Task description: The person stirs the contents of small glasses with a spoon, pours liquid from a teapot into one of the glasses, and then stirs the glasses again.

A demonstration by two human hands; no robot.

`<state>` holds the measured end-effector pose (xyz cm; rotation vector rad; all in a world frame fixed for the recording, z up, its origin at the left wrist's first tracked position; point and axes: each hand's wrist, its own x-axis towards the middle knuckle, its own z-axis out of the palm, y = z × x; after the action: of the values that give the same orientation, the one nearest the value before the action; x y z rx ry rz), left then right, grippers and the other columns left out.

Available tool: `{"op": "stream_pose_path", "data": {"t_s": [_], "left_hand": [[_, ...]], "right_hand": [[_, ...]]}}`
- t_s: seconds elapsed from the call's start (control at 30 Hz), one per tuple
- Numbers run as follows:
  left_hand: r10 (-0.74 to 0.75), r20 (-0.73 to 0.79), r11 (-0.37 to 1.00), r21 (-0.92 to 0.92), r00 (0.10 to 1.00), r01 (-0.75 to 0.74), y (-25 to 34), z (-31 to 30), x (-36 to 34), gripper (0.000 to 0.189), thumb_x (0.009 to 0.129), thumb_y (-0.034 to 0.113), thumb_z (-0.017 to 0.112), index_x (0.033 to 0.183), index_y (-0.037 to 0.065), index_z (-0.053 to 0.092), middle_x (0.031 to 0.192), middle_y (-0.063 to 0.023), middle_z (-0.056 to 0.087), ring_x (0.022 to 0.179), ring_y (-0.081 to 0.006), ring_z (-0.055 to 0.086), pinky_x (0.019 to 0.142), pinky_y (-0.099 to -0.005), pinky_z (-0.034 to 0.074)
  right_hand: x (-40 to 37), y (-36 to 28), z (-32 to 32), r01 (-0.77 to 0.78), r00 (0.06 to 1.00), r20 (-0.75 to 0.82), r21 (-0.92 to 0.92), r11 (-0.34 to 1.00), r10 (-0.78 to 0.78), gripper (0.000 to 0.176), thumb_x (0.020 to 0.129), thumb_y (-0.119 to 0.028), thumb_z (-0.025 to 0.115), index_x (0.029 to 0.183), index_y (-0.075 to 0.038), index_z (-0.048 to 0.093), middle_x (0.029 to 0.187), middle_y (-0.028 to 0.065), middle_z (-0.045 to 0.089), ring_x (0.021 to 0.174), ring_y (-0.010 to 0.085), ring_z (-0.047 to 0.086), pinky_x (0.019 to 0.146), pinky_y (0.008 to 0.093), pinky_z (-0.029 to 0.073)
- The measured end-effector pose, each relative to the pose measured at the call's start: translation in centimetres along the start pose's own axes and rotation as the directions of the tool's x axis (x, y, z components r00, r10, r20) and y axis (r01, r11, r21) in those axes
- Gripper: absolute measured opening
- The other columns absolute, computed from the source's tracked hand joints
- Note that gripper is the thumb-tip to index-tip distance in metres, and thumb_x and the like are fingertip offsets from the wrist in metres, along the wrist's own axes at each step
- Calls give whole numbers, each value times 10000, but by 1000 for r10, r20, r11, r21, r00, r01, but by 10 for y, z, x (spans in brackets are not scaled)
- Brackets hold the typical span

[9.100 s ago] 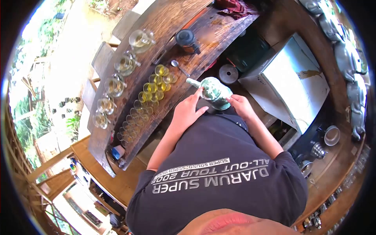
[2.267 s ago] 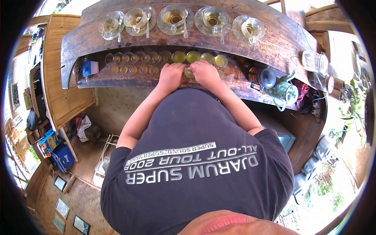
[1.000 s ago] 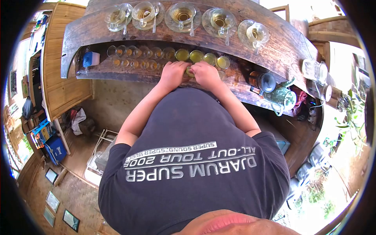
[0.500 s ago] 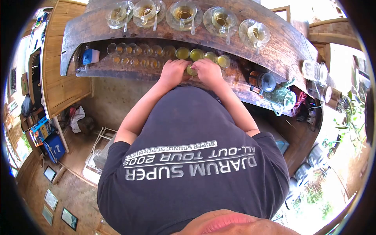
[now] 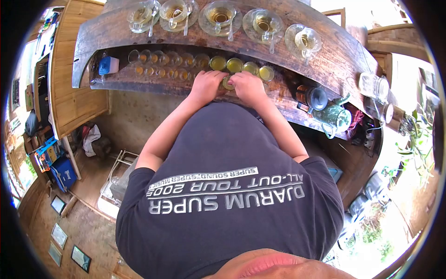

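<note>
On the lower wooden shelf, my left hand (image 5: 207, 87) and my right hand (image 5: 248, 87) meet around a small glass with yellow-green liquid (image 5: 228, 83), their fingers closed on its two sides. Right behind them stand several glasses of the same liquid, among them one glass (image 5: 234, 65) just above my fingers. Two rows of small glasses with amber contents (image 5: 173, 59) run to the left of my left hand. Part of the held glass is hidden by my fingers.
Several glass cups on saucers with spoons (image 5: 218, 16) line the upper counter (image 5: 111, 36). A blue-lidded container (image 5: 108, 65) stands at the shelf's left end. To the right are a dark mug (image 5: 318, 98), a green pitcher (image 5: 337, 117) and a clear jar (image 5: 373, 86).
The view has shifted very slightly. Both hands stay around the same small glass, with no other clear movement.
</note>
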<state>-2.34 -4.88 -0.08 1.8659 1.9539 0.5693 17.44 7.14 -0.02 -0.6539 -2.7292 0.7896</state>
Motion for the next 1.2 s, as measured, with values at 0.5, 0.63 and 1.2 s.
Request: {"op": "stream_pose_path", "data": {"t_s": [0.5,0.63,1.2], "left_hand": [[19,-28,1000,-21,999,-19,-3,3,2,611,758,322,990,1308,141,796,1187,-60,829,1098,-316,787,903,-466,557],[14,0,1000,9,1000,-14,-2,3,1,604,758,325,987,1302,144,795,1176,-58,826,1090,-316,788,897,-467,555],[12,37,1000,20,999,-12,-2,0,1,592,757,326,995,1283,144,790,1167,-53,815,1109,-306,778,925,-474,553]], "right_hand": [[2,2,6,-11,1000,-15,42,999,12,144,1013,-250,763,938,-128,784,955,48,792,950,295,766,801,467,639],[4,5,7,-40,996,-83,71,997,46,157,1022,-252,760,935,-123,782,953,45,790,955,292,768,797,473,640],[5,3,6,-76,994,-70,41,996,79,64,987,-184,780,970,-132,813,966,37,796,978,304,760,832,463,635]]}}
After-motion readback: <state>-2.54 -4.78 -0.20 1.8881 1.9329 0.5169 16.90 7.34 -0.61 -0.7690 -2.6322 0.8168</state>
